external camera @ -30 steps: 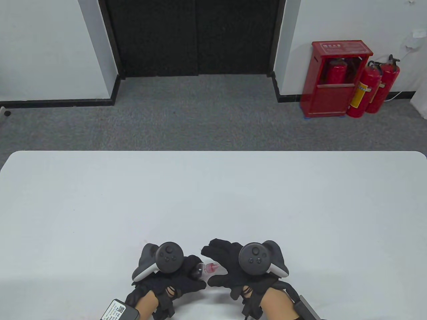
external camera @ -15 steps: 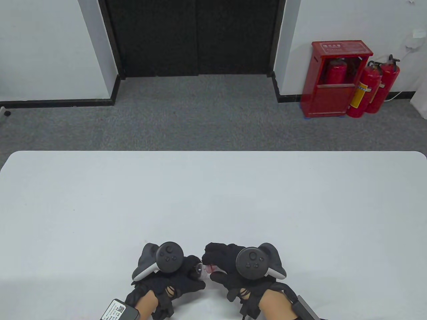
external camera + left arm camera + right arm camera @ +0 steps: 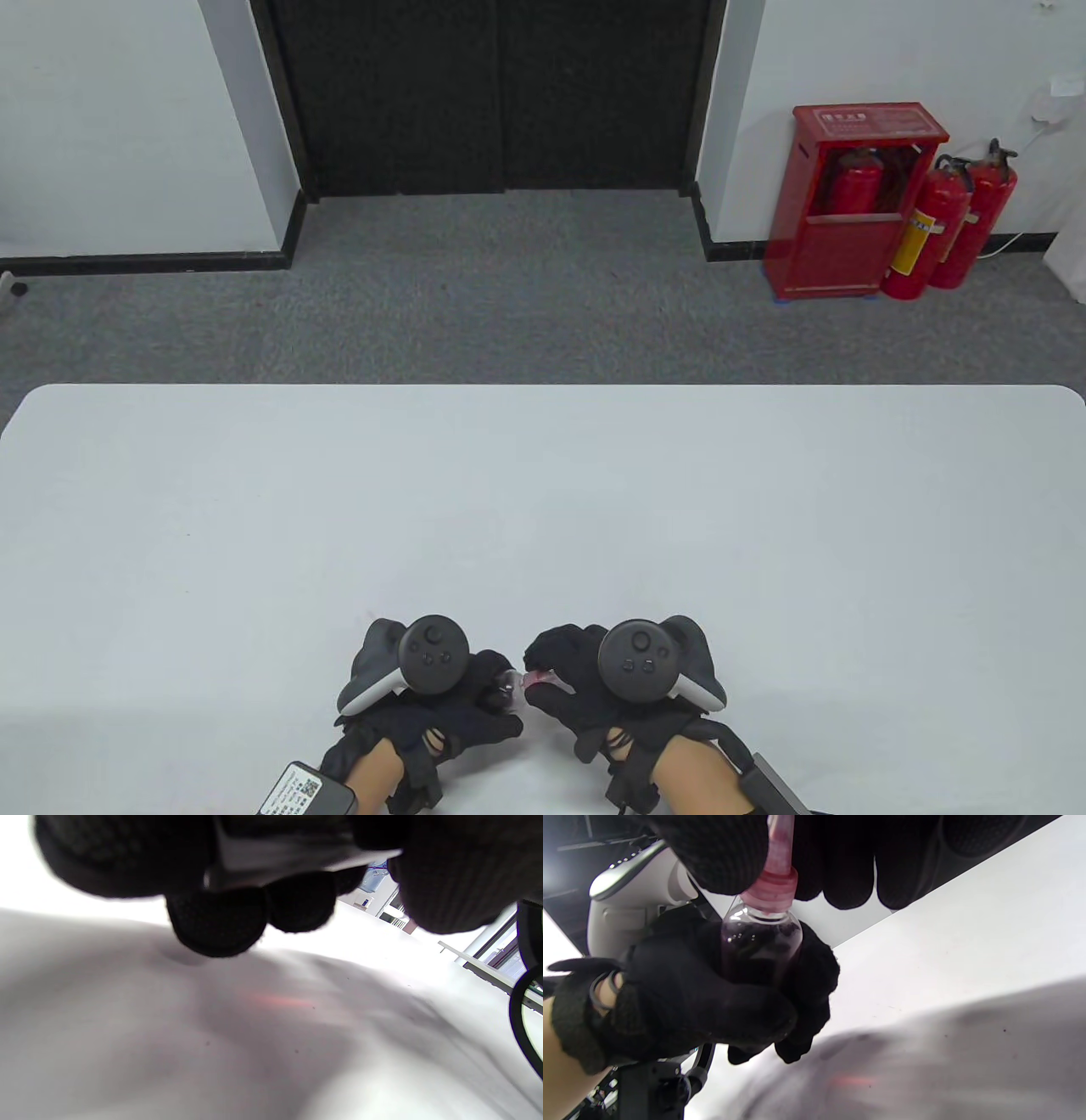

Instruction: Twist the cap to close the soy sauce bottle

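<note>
The white table [image 3: 543,509] carries both gloved hands at its near edge. The left hand [image 3: 441,705] wraps around the body of the small soy sauce bottle [image 3: 761,942], holding it just above the table. The right hand [image 3: 594,696] closes its fingers [image 3: 725,853] around the red cap [image 3: 772,887], which sits on the bottle's neck.

The desk [image 3: 543,509] is plain white. Both gloves are black: left hand [image 3: 433,705], right hand [image 3: 594,688]. The soy sauce bottle [image 3: 760,942] is clear, dark inside; its cap [image 3: 772,887] translucent pink-red.
</note>
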